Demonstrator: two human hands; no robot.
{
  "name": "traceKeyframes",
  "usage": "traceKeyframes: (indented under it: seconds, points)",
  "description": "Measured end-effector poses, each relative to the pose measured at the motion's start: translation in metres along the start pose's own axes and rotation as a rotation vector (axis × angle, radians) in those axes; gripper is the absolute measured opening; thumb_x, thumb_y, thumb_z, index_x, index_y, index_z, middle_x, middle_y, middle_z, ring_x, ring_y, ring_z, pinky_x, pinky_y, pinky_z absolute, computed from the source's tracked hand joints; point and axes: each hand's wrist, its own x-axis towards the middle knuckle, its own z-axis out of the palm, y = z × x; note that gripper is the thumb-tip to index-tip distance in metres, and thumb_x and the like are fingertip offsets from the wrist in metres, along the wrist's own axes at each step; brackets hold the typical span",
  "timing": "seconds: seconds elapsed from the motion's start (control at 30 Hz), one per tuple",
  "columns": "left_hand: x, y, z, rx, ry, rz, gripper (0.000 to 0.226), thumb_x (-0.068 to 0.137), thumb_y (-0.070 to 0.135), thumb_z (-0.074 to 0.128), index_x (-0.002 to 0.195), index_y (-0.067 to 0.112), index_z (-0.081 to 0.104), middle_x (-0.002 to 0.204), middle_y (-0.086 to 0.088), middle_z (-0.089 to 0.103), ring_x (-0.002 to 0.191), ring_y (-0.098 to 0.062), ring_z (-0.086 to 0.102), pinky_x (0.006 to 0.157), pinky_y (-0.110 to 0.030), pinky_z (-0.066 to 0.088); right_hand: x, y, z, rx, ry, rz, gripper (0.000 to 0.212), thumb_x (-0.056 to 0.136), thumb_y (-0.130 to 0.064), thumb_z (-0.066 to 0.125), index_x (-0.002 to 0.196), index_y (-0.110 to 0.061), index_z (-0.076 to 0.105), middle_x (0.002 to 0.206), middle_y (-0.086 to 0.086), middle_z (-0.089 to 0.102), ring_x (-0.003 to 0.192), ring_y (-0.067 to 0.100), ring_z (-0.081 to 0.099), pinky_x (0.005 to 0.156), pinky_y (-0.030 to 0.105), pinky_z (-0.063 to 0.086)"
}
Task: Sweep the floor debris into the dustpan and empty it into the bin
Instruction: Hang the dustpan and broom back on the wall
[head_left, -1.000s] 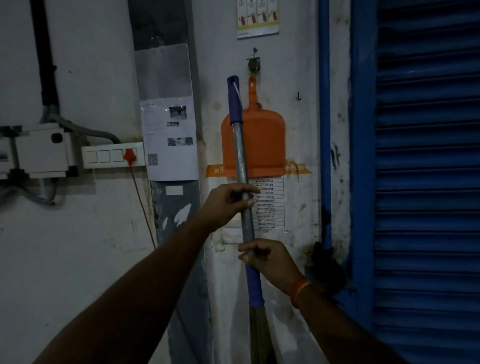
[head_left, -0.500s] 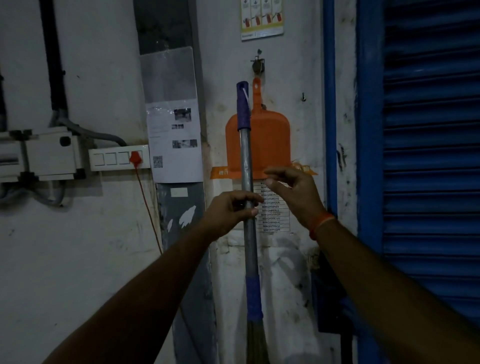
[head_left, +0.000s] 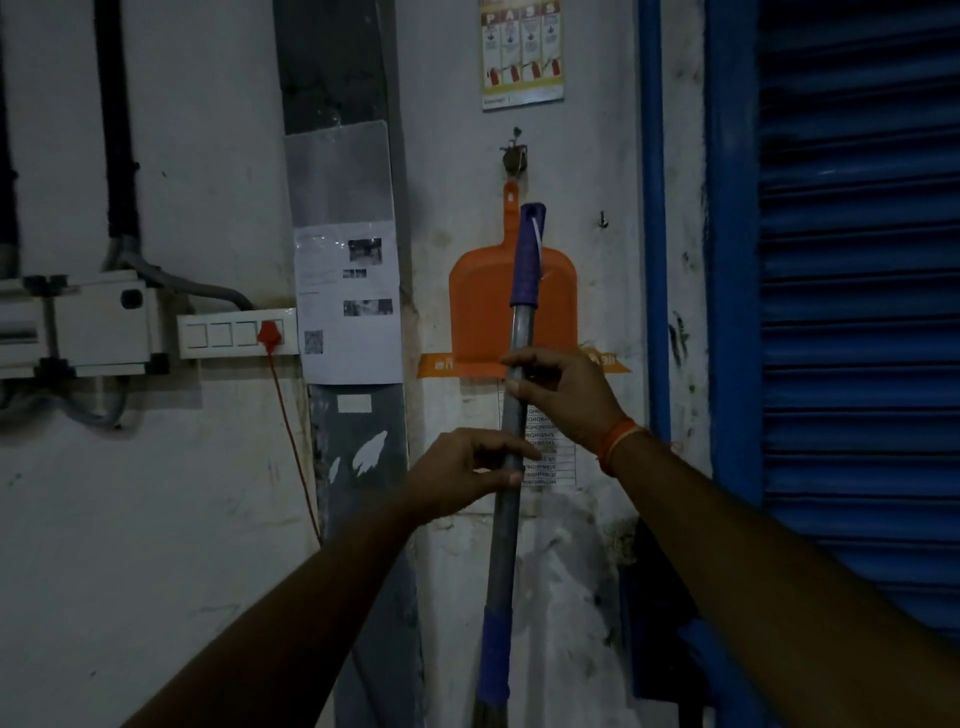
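A blue shutter (head_left: 857, 312) stands right of the orange dustpan (head_left: 483, 306), which hangs from a wall hook. In front of the dustpan my broom (head_left: 511, 467) leans slightly right. My right hand (head_left: 563, 395) grips its metal pole just below the dustpan; my left hand (head_left: 462, 475) grips lower down.

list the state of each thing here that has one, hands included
broom: nearly upright, top tilted right, held by both hands on its metal shaft
dustpan: hanging on the wall hook, untouched
left hand: gripping the shaft, lower
right hand: gripping the shaft, higher
blue shutter: rolled down
red plug: in the switchboard socket
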Motion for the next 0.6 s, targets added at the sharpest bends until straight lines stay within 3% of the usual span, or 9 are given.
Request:
traceKeyframes:
  seconds: [0.13, 0.2, 0.27, 0.4, 0.47, 0.6]
  points:
    - [0.006, 0.012, -0.035, -0.265, 0.211, -0.035, 0.017, 0.098, 0.005, 0.062, 0.109, 0.013, 0.073, 0.117, -0.003, 0.074, 0.113, -0.021, 0.068, 0.099, -0.042, 0.056, -0.008, 0.01, -0.002, 0.067, 0.003, 0.027, 0.028, 0.083, -0.001, 0.072, 0.109, -0.01, 0.072, 0.11, 0.002, 0.071, 0.104, 0.013, 0.066, 0.092, 0.034, 0.056]
    - [0.014, 0.019, -0.052, -0.281, 0.309, -0.033, 0.019, 0.099, 0.011, 0.064, 0.116, 0.017, 0.071, 0.117, -0.001, 0.073, 0.112, -0.022, 0.068, 0.098, -0.046, 0.056, -0.015, 0.013, -0.002, 0.085, -0.009, 0.045, 0.028, 0.082, 0.002, 0.072, 0.108, -0.01, 0.072, 0.109, 0.001, 0.071, 0.103, 0.014, 0.067, 0.091, 0.036, 0.056]
    - [0.025, 0.028, -0.063, -0.267, 0.316, -0.005, 0.028, 0.099, 0.016, 0.066, 0.126, 0.022, 0.068, 0.12, 0.006, 0.072, 0.112, -0.02, 0.068, 0.097, -0.044, 0.058, -0.023, 0.017, 0.001, 0.095, -0.035, 0.05, 0.029, 0.082, 0.003, 0.071, 0.108, -0.011, 0.073, 0.11, 0.0, 0.071, 0.104, 0.013, 0.066, 0.092, 0.035, 0.056]
    - [0.046, 0.044, -0.064, -0.268, 0.205, 0.036, 0.039, 0.099, 0.012, 0.065, 0.138, 0.019, 0.061, 0.129, -0.001, 0.068, 0.113, -0.02, 0.069, 0.092, -0.034, 0.059, -0.036, 0.021, 0.011, 0.124, -0.103, 0.071, 0.029, 0.082, 0.004, 0.07, 0.105, -0.014, 0.074, 0.109, 0.001, 0.071, 0.103, 0.014, 0.067, 0.09, 0.034, 0.056]
    - [0.053, 0.047, -0.057, -0.301, 0.185, 0.051, 0.038, 0.099, 0.005, 0.062, 0.137, 0.012, 0.061, 0.134, -0.007, 0.065, 0.115, -0.02, 0.069, 0.089, -0.03, 0.058, -0.04, 0.023, 0.013, 0.121, -0.129, 0.056, 0.029, 0.083, 0.003, 0.07, 0.105, -0.015, 0.074, 0.108, 0.0, 0.072, 0.103, 0.013, 0.067, 0.09, 0.032, 0.056]
    - [0.063, 0.039, -0.04, -0.246, 0.291, 0.096, 0.035, 0.096, 0.002, 0.067, 0.129, 0.012, 0.068, 0.127, -0.01, 0.068, 0.113, -0.021, 0.069, 0.089, -0.032, 0.059, -0.042, 0.03, 0.007, 0.123, -0.162, 0.046, 0.024, 0.083, 0.004, 0.069, 0.101, -0.01, 0.074, 0.105, 0.004, 0.072, 0.102, 0.018, 0.067, 0.089, 0.032, 0.056]
